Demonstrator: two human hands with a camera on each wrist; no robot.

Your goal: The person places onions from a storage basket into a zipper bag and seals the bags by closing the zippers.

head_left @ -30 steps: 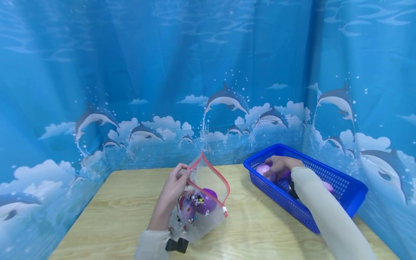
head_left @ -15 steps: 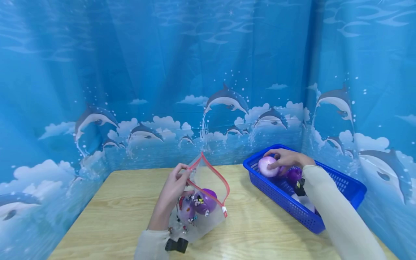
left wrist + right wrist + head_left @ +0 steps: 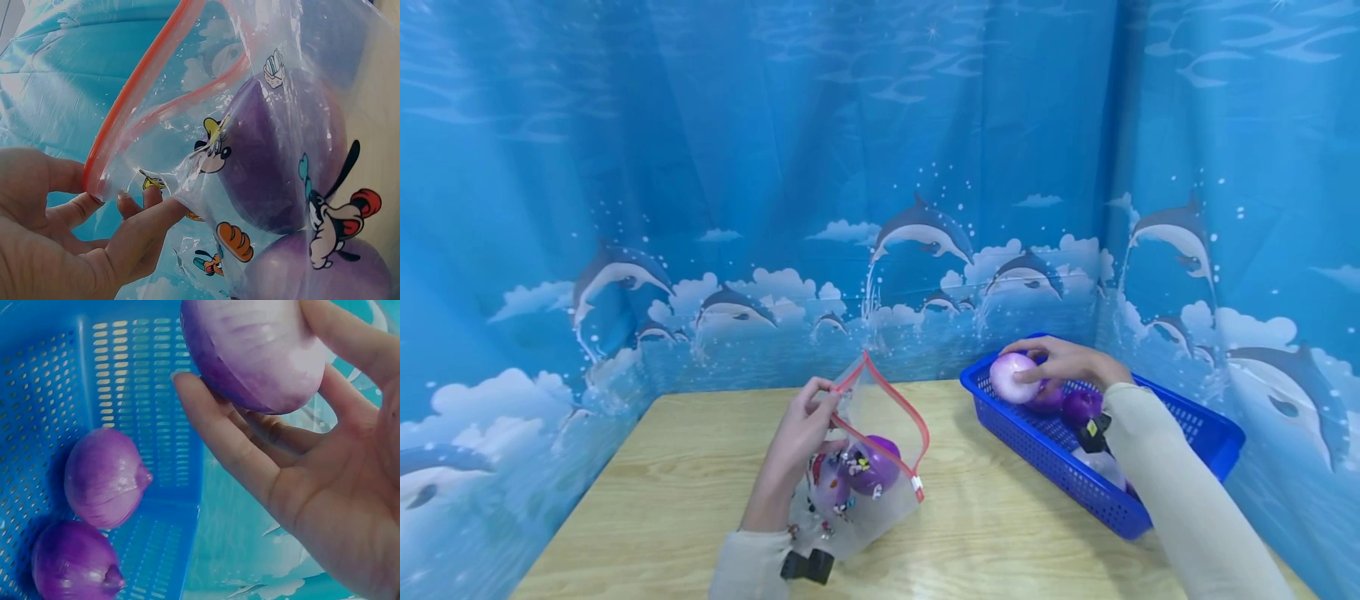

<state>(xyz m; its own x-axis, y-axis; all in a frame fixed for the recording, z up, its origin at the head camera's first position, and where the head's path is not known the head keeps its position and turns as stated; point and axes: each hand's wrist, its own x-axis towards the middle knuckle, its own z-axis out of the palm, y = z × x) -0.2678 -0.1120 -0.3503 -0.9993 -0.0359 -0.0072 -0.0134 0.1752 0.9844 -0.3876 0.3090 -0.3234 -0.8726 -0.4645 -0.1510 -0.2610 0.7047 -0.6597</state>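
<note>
In the head view my left hand pinches the red zip edge of a clear zip bag printed with cartoon figures. The bag's mouth gapes toward the right. Two purple onions lie inside, the upper onion plain through the plastic in the left wrist view. My right hand grips a pale purple-and-white onion over the far left end of a blue basket. Fingers and thumb curve around its sides in the right wrist view. Below it, an onion and a darker onion rest in the basket.
A whitish thing lies in the basket near my right forearm, partly covered by it. Wooden table surface extends under the bag and basket. A blue dolphin-print curtain stands behind the table and along its sides.
My right hand has lifted the pale onion from down among the others to basket-rim height, shifting slightly left just now. More onions show beneath it. The left hand and bag stay put.
</note>
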